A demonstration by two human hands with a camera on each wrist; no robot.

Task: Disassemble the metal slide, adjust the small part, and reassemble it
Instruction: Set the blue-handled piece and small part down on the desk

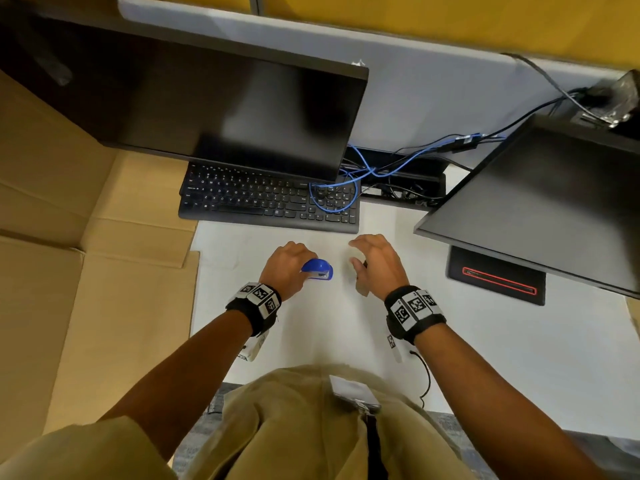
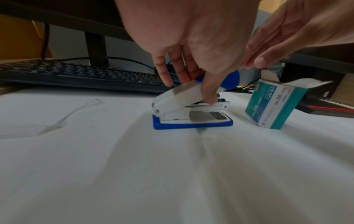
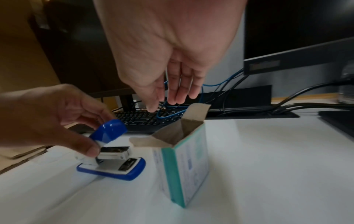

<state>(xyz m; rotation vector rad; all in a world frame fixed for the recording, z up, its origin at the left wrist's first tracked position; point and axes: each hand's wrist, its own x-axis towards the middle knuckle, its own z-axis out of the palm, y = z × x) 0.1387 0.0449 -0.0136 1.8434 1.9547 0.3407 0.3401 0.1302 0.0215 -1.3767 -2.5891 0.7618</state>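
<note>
A small blue and white stapler (image 1: 319,270) sits on the white desk (image 1: 311,334) with its top arm lifted. My left hand (image 1: 287,268) pinches that top arm between thumb and fingers (image 2: 208,97). In the right wrist view the stapler (image 3: 113,157) shows its metal staple channel (image 3: 114,150) exposed under the blue cap. My right hand (image 3: 172,98) hovers with straight, relaxed fingers above a teal and white staple box (image 3: 184,166) and holds nothing. The box (image 2: 275,106) stands upright just right of the stapler (image 2: 191,112), its top flaps open.
A black keyboard (image 1: 270,199) lies behind the hands, under a dark monitor (image 1: 207,98). Blue and black cables (image 1: 381,168) trail at the back. A second monitor (image 1: 540,202) and a black pad (image 1: 495,275) stand at the right. Cardboard (image 1: 69,237) covers the left.
</note>
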